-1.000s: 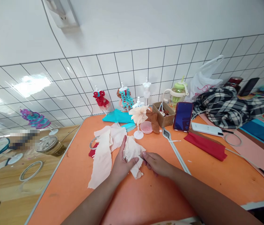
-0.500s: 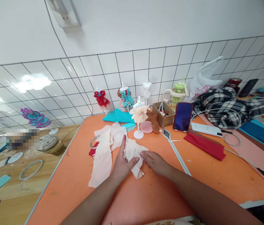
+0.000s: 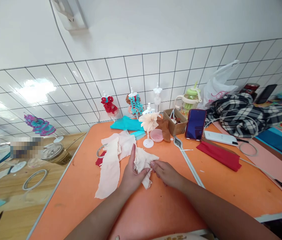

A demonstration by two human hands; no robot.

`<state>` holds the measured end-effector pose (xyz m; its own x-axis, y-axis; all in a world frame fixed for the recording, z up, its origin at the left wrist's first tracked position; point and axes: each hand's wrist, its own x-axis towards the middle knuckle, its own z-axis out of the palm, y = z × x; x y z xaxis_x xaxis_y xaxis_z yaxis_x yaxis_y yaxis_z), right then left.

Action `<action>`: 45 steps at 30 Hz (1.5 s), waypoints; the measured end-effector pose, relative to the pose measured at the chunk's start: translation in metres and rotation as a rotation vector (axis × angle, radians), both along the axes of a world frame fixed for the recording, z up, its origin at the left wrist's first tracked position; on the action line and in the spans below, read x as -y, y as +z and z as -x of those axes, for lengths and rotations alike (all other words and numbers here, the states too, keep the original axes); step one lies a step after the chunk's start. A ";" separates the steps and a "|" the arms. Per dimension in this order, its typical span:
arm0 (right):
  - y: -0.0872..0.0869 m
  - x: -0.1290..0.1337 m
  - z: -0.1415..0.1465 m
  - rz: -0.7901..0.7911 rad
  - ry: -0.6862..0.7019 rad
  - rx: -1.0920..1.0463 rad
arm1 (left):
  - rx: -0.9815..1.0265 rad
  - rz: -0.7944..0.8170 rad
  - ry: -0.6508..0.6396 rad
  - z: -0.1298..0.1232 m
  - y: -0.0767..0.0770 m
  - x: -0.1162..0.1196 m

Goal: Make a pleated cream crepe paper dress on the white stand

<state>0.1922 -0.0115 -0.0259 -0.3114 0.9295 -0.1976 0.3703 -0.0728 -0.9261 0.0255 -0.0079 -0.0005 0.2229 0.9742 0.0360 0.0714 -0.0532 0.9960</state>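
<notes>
My left hand (image 3: 131, 176) holds a crumpled cream piece of crepe paper (image 3: 144, 159), its thumb laid across the front and its forefinger pointing upward. The fingertips of my right hand (image 3: 167, 172) pinch the right edge of the same piece. Part of the paper lies hidden behind my left thumb. To the left, a long pale pink strip (image 3: 109, 173) rests flat, partly over another pale sheet (image 3: 126, 144). Just beyond my hands, a small white dress form (image 3: 148, 142) wears a cream pleated skirt (image 3: 149, 121).
Further back stand dress forms in red (image 3: 109, 105) and turquoise (image 3: 136, 104), and a cardboard box (image 3: 178, 128). On the right are a phone (image 3: 195, 124), a red folded piece (image 3: 218, 156) and a plaid cloth (image 3: 243, 115). A pink dish (image 3: 156, 135) sits near the box.
The hands and paper stay nearly in place. The lower tip of the held paper has lifted slightly, and the whole view has shifted a little.
</notes>
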 end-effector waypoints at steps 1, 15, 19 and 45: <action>0.001 0.000 0.000 -0.026 -0.002 0.009 | -0.017 -0.009 0.000 -0.001 -0.001 0.000; 0.007 -0.003 -0.005 -0.148 0.062 0.020 | 0.087 0.131 -0.047 0.007 0.005 -0.004; 0.009 -0.002 -0.004 -0.126 0.067 -0.008 | 0.080 0.125 -0.037 0.007 0.006 -0.007; 0.010 -0.003 -0.011 0.067 0.126 -0.088 | 0.004 0.037 -0.096 0.011 0.003 -0.007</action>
